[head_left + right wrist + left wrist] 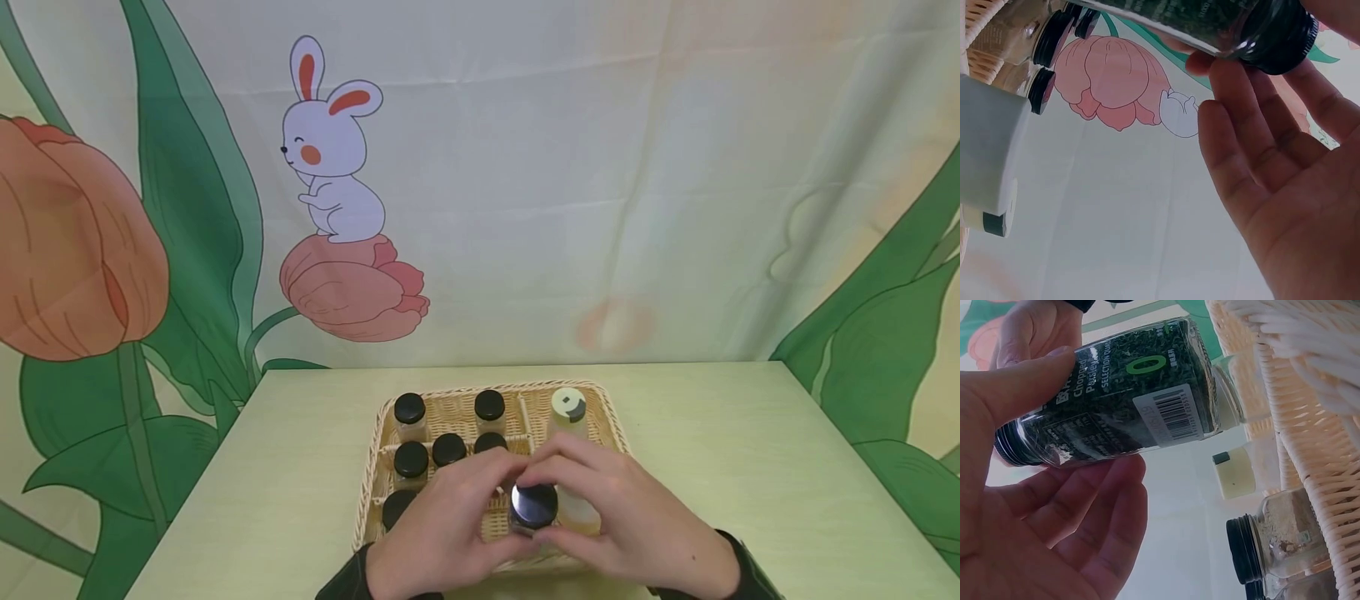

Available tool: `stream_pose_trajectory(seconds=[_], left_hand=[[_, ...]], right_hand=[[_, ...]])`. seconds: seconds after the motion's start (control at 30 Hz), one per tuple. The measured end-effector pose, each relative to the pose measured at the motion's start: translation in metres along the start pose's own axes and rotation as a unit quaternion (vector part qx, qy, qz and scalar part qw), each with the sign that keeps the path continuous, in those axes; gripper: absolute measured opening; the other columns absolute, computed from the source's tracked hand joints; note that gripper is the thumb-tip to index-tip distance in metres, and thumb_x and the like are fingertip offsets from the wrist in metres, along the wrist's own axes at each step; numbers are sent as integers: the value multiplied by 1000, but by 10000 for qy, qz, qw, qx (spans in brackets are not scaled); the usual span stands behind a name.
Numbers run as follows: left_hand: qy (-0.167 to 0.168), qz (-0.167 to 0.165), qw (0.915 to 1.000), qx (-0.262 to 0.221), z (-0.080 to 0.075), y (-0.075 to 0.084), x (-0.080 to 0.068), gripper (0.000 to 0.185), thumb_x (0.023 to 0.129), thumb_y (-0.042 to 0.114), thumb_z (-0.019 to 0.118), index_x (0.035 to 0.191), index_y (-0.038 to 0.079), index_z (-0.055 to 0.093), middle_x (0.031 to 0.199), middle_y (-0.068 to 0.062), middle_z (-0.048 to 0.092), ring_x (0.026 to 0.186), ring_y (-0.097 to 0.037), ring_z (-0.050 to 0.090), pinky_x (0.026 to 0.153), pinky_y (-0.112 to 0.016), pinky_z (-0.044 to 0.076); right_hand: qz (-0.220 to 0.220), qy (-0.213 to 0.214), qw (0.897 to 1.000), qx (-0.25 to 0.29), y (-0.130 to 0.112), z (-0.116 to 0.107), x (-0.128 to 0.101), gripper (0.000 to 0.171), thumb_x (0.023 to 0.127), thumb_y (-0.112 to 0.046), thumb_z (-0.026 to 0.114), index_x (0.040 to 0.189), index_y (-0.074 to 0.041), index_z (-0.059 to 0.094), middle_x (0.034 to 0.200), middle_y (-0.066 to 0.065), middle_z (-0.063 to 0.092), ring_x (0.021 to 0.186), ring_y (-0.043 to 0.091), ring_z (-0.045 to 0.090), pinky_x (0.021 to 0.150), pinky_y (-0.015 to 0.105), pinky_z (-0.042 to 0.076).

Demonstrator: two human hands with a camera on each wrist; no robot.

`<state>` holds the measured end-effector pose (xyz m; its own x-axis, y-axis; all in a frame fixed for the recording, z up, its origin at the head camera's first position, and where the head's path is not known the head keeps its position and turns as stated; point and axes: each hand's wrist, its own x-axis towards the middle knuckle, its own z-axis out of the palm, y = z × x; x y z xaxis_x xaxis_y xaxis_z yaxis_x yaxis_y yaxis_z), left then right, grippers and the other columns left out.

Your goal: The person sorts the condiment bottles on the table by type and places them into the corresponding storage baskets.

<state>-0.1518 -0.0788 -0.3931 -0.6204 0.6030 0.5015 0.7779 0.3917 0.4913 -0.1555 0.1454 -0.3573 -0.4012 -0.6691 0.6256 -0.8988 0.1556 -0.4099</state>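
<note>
Both hands meet around a square glass jar of chopped parsley with a black lid, held above the front of a wicker basket. My left hand grips the jar's body between thumb and fingers. Around the lid end, my right hand pinches with thumb and fingertips, and the lid looks seated on the jar. In the left wrist view, dark green flakes fill the jar, and its label and barcode face the camera. The left hand covers part of the basket's front in the head view.
Several black-lidded jars stand in the basket's divided compartments. On its right side is a bottle with a pale, dark-patched cap. The basket rests on a light table, before a printed cloth with a rabbit and tulips.
</note>
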Motion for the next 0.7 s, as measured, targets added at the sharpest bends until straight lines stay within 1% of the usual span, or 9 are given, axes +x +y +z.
stream_pose_trajectory(seconds=[0.1,0.23,0.37,0.5,0.6,0.7], left_hand=[[54,72,10000,-32,0,0,1,51,82,34,80,124,22,54,112,16,55,96,2,54,80,-21,51],[46,58,10000,-54,0,-1,1,51,79,28,83,121,22,55,109,16,54,94,1,54,78,-22,51],[80,39,10000,26,0,-3,0,49,79,28,84,119,22,56,108,17,54,92,0,55,78,-20,50],[142,-176,9995,220,0,-6,-2,47,78,31,84,116,25,56,105,19,52,92,3,54,77,-21,51],[134,-441,9983,353,-1,-7,-3,47,77,33,85,114,27,56,103,21,52,92,4,54,76,-22,52],[94,-630,9972,399,-1,-8,-3,48,76,33,85,114,28,56,103,18,54,92,2,56,76,-22,52]], right_hand=[[-39,92,9999,-48,1,-1,0,51,73,-9,87,117,-16,62,112,-5,55,95,9,57,83,15,46],[-19,168,9998,-144,3,-4,-1,48,74,-10,86,116,-15,63,112,-5,55,95,9,57,82,15,45],[-87,241,9994,-238,5,-6,0,47,73,-10,86,115,-14,63,110,-5,56,93,6,55,79,14,45],[-161,304,9990,-284,6,-8,1,46,74,-10,85,115,-14,64,108,-5,56,90,5,53,78,14,44],[-98,334,9990,-286,7,-9,0,41,80,-15,82,116,-14,64,109,-6,56,90,5,54,77,14,44],[17,342,9990,-272,7,-10,-2,35,85,-20,79,116,-16,63,110,-6,57,90,5,54,78,14,43]])
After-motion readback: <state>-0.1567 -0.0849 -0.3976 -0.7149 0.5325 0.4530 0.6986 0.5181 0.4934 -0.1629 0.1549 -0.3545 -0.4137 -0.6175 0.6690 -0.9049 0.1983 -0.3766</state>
